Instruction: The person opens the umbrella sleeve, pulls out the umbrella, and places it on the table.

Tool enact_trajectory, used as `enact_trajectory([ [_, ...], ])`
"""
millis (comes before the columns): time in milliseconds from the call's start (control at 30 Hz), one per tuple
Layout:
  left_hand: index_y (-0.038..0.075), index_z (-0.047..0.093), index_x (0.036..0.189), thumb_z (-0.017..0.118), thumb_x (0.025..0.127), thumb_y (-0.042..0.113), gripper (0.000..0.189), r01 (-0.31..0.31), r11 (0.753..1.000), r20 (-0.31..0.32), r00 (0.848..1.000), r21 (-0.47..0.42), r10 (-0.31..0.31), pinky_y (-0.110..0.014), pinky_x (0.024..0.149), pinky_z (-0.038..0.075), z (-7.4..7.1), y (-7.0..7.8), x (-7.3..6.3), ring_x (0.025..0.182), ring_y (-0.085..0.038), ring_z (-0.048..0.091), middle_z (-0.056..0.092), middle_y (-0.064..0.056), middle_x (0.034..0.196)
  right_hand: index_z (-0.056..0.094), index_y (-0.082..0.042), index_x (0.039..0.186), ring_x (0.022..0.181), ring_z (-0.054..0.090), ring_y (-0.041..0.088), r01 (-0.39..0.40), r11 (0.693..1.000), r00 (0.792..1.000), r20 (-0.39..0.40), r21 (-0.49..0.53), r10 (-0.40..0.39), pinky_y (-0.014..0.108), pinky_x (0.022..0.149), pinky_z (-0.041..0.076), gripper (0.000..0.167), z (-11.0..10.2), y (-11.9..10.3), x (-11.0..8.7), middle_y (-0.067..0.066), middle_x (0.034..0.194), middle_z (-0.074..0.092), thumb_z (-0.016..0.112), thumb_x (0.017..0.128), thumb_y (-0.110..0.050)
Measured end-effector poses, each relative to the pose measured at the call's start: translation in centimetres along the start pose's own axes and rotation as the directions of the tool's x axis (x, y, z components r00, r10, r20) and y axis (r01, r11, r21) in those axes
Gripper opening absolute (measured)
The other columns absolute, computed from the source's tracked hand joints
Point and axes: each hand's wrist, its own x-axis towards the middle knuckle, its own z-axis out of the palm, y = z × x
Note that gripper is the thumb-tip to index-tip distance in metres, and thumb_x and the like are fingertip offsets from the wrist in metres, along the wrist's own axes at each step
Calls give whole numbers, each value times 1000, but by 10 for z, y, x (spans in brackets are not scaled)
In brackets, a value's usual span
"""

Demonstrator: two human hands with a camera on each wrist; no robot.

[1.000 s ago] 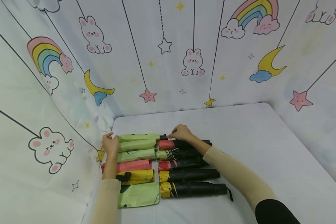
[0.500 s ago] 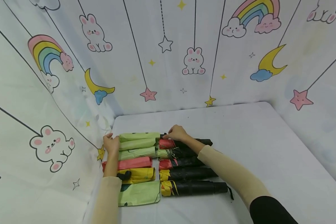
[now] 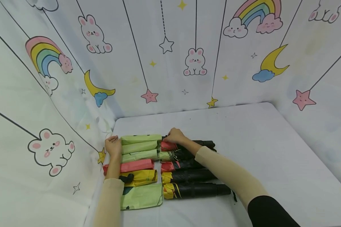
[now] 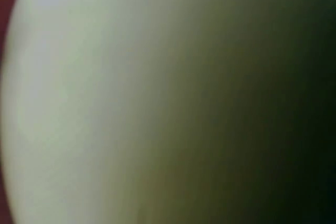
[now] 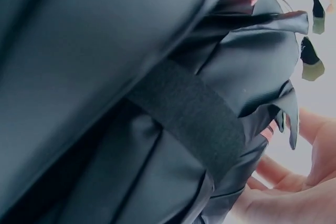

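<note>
In the head view, my left hand is against the left ends of the light green rolled bundles, fingers pointing up. My right hand reaches the right end of the topmost green bundle and covers most of its black tip, above a folded umbrella with a red end. In the right wrist view, bent fingers are beside black folded fabric with a dark strap; their grip is unclear. The left wrist view is only a blur.
Below lie a pink bundle, a yellow one with a black hooked piece, and a wide green one. Several black folded umbrellas form the right column. A white-covered table meets patterned cloth walls.
My right hand has moved left, from beside the black tip to over it and the red umbrella end. My left hand has hardly moved; the bundles look unchanged.
</note>
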Motion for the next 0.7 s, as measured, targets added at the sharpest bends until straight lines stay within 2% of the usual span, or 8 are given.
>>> enact_trajectory([
  [67,-10,48,135,65,95,-8,44,0,1000,1,1000,-32,0,-34,109,51,1,-1,2,134,-35,57,60,-26,137,80,-5,78,58,48,10,-4,1000,1000,-5,-13,4,27,58,44,32,2,0,1,0,67,66,77,94,-33],
  [233,-11,50,133,66,94,-11,42,-25,995,-6,1000,-91,25,-32,107,53,2,-3,6,131,-34,59,62,-26,134,83,-5,88,77,69,21,11,998,1000,-16,-60,-12,34,71,58,27,5,-2,1,9,86,78,76,95,-31],
  [367,-11,53,128,64,94,-15,36,-30,992,-14,999,-123,28,-29,102,56,2,-5,8,128,-36,62,64,-27,130,83,-3,96,87,72,25,5,996,1000,-4,-90,-5,38,79,62,28,5,-5,2,11,97,79,77,95,-30],
  [467,-12,53,126,61,95,-16,32,-22,986,-7,1000,-166,21,-30,102,56,3,-6,8,128,-39,62,65,-28,130,80,-4,88,72,65,17,-17,995,1000,6,-99,18,31,70,59,29,4,-7,2,6,84,74,77,96,-31],
  [567,-13,51,126,58,97,-18,30,-18,978,9,1000,-208,21,-32,105,55,3,-7,8,130,-41,60,62,-31,132,67,-4,72,53,41,10,-33,998,998,43,-57,36,26,54,41,39,2,-9,3,0,64,52,74,99,-31],
  [633,-14,50,127,57,97,-18,31,-15,976,17,1000,-218,19,-33,106,54,2,-7,7,131,-42,59,61,-33,133,63,-1,71,50,31,12,-34,999,998,53,-1,34,27,52,33,42,1,-9,3,2,63,43,72,101,-29],
  [667,-15,50,127,57,96,-19,32,-15,976,25,999,-216,20,-33,106,54,1,-6,7,132,-42,58,59,-34,135,65,1,73,49,32,13,-31,999,998,47,21,30,27,51,32,41,1,-9,3,3,63,46,72,101,-28],
  [700,-15,49,128,57,96,-19,34,-11,979,31,999,-205,18,-33,106,54,0,-6,7,132,-41,58,59,-34,136,71,2,79,50,38,12,-21,999,999,28,34,20,27,51,36,37,1,-8,2,4,66,54,72,101,-28],
])
